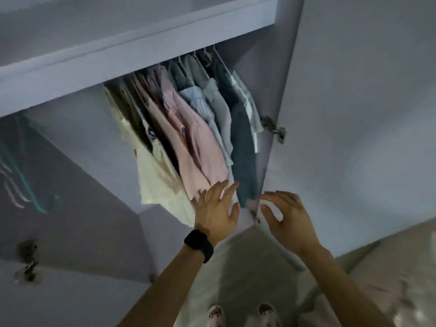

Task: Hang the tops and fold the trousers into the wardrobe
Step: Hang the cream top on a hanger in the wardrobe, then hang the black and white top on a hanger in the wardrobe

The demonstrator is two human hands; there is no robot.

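One wide-angle view from the head, forward and down, close before the open wardrobe.

A row of tops is hanging inside the wardrobe, directly under its shelf board. The door is standing open to the right of the row, with a hinge sitting between it and the rightmost top. The left hand is reaching to the lower hems. The right hand is hovering just beside it, before the door's inner edge. A watch is sitting on the left wrist.
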